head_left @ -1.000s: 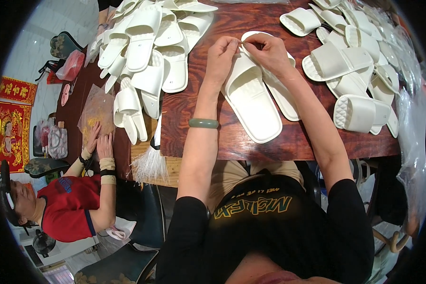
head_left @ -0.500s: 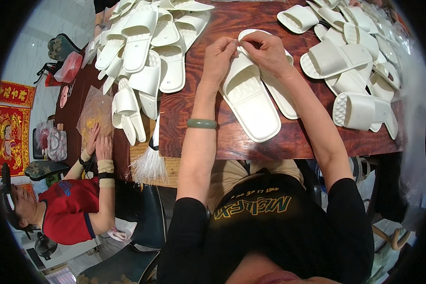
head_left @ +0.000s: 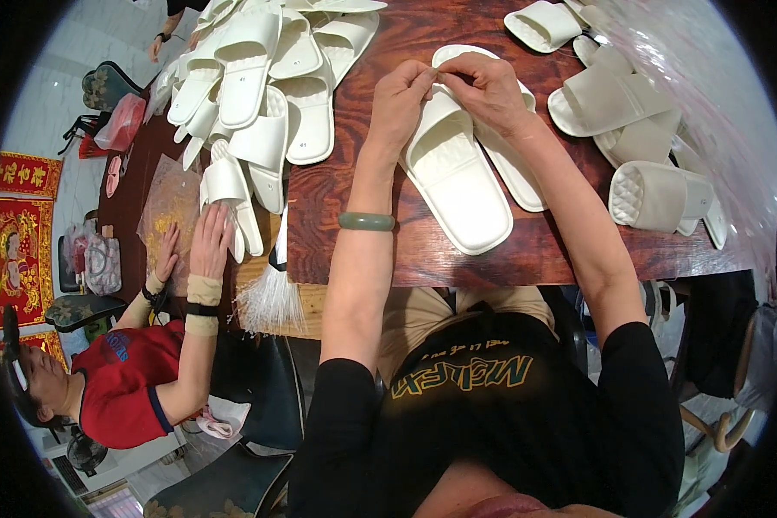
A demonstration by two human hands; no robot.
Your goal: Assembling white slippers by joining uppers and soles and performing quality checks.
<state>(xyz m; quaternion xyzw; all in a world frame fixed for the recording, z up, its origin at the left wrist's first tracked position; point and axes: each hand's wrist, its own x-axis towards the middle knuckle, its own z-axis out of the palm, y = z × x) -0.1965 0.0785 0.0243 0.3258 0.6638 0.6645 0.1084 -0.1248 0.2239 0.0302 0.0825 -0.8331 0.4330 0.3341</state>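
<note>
A pair of white slippers lies before me on the wooden table, the nearer slipper (head_left: 470, 207) overlapping the other slipper (head_left: 511, 168). Over the strap end of the pair, my left hand (head_left: 401, 102) and my right hand (head_left: 490, 97) meet, thumbs and forefingers pinched together. Whatever is between the fingertips is too small to make out. A green bangle (head_left: 366, 222) circles my left wrist.
White slippers are heaped at the left (head_left: 249, 95) and right (head_left: 613, 104), the right heap partly under clear plastic sheeting (head_left: 708, 78). A bundle of thin white strands (head_left: 270, 298) hangs at the table's left edge. A co-worker in red (head_left: 125, 375) sits at the left.
Clear plastic sheeting has come over more of the right-hand slippers. The co-worker's nearer hand has moved onto a slipper of the left heap. My hands stay pinched in nearly the same place.
</note>
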